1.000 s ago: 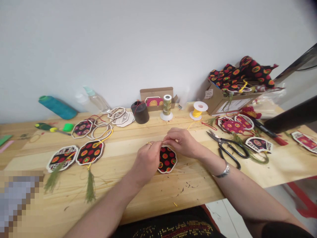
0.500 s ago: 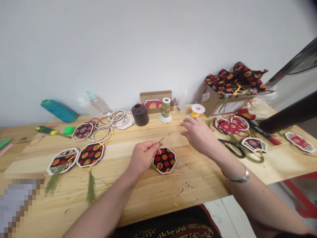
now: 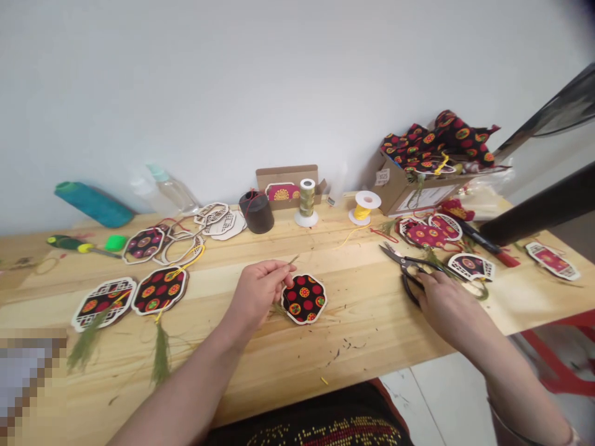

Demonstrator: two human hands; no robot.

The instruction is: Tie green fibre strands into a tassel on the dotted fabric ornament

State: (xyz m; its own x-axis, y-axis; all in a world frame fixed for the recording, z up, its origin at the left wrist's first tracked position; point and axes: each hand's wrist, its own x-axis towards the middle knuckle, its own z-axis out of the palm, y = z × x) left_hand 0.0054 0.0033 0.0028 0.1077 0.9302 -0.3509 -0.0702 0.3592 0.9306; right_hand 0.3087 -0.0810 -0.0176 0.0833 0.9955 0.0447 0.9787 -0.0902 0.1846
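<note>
My left hand [image 3: 258,292] is closed in a pinch on thin green threads that stick up past my fingertips, just left of a black fabric ornament [image 3: 304,300] with red and orange dots lying on the wooden table [image 3: 353,334]. My right hand [image 3: 444,301] rests on the handles of the black scissors [image 3: 405,262] to the right, fingers curled over them; the blades point away to the left.
Finished ornaments with green tassels [image 3: 160,289] lie at left. At the back stand a black spool [image 3: 256,211], a green-gold spool [image 3: 306,203], a yellow cord spool [image 3: 364,207], a cardboard box of fabric [image 3: 421,176], bottles [image 3: 170,189] and a teal tube [image 3: 93,203]. More ornaments [image 3: 430,233] lie at right.
My right hand left the ornament, swung up and right, then came down onto the scissors. My left hand stayed pinching the green threads beside the ornament.
</note>
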